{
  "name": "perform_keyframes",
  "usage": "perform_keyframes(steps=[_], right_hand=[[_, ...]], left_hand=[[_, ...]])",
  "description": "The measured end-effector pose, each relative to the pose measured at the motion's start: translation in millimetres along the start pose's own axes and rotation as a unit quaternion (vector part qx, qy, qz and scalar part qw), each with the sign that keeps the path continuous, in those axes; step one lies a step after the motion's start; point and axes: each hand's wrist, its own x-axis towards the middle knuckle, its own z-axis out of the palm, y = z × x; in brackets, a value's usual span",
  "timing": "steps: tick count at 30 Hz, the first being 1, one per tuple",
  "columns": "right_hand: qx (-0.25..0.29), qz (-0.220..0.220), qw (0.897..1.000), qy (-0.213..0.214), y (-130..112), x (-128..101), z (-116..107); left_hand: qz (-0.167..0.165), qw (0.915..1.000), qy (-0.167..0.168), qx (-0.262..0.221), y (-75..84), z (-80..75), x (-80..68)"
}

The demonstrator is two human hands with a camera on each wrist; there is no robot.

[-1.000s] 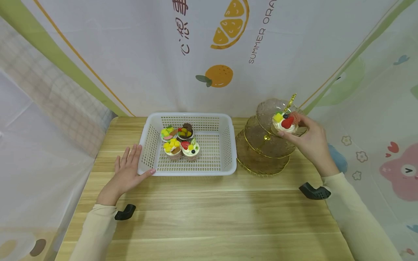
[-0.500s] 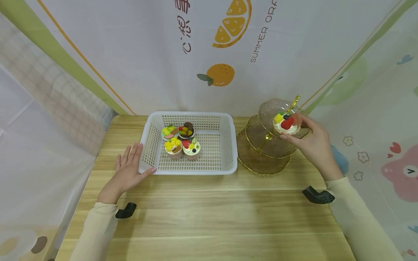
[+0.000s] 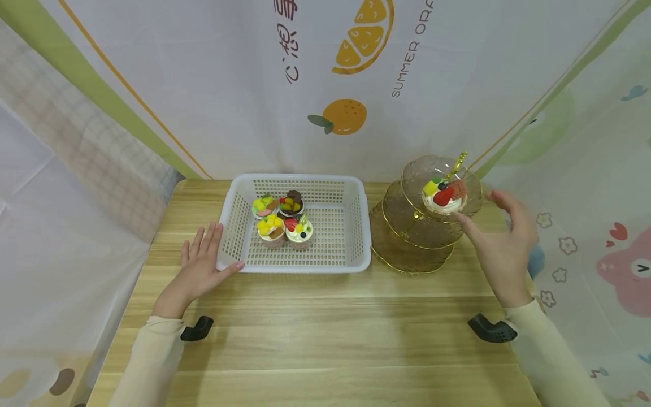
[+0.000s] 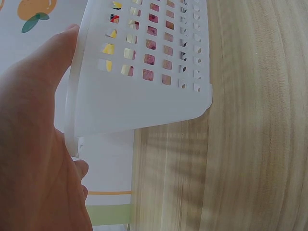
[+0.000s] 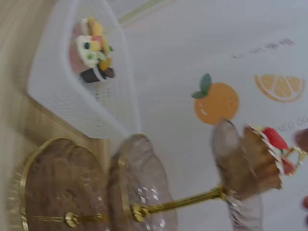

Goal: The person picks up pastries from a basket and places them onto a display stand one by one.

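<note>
A cupcake (image 3: 445,196) topped with cream, a strawberry, a blueberry and yellow cubes sits on the top tier of a three-tier stand (image 3: 414,257) with gold rims. My right hand (image 3: 500,243) is just right of it, thumb and fingers spread apart and holding nothing. In the right wrist view the cupcake's brown paper cup (image 5: 260,161) rests on the top plate, fingertips showing at the right edge. My left hand (image 3: 198,268) lies with straight fingers against the left end of a white plastic basket (image 3: 294,268), thumb over its front corner. Several decorated cupcakes (image 3: 282,221) stand inside the basket's left half.
The stand is right beside the basket's right end, with its gold handle (image 3: 458,164) rising behind the cupcake. A wooden table (image 3: 325,333) lies under everything. Printed curtains (image 3: 244,130) hang directly behind and at both sides.
My right hand has let go of the cupcake and drawn back to the right, its fingers spreading. The cupcake stays on the top tier. My left hand has kept its place at the basket.
</note>
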Motion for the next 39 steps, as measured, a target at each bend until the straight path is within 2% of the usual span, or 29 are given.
perform_keyframes(steps=[3,5,7,10,13,16,18,22,26,30,39], right_hand=[[0.034,-0.089,0.992,0.083,-8,-17,9],[0.047,-0.149,0.983,0.102,-11,-30,18],[0.054,-0.192,0.977,0.083,-12,-41,30],[0.061,-0.221,0.973,-0.014,-11,-56,50],[0.048,-0.184,0.973,-0.132,-12,-63,72],[0.026,-0.113,0.969,-0.22,-17,-63,98],[0.016,-0.067,0.961,-0.267,-20,-59,118],[0.009,-0.005,0.94,-0.34,-28,-49,154],[0.011,0.038,0.922,-0.385,-32,-38,186],[0.016,0.063,0.911,-0.408,-32,-28,215],[0.016,0.081,0.904,-0.42,-29,-17,267]], left_hand=[[0.001,1.0,0.001,0.004,0.3,-0.4,0.2],[0.001,1.0,-0.003,0.006,1.1,-1.2,0.1],[0.001,1.0,-0.005,0.005,1.0,-1.5,-0.2],[-0.001,1.0,-0.007,0.004,1.2,-1.8,-1.6],[-0.003,0.9999,-0.01,0.004,1.2,-2.3,-2.2],[-0.005,0.9999,-0.013,0.003,1.4,-2.7,-2.8],[-0.006,0.9999,-0.015,0.003,1.2,-2.5,-2.6],[-0.004,0.9999,-0.014,-0.001,0.9,-2.0,-1.5],[-0.004,0.9999,-0.011,0.0,0.2,-1.7,-0.6],[-0.007,0.9999,-0.012,0.002,0.1,-1.7,-0.4],[0.003,1.0,-0.009,-0.001,-2.1,0.3,1.3]])
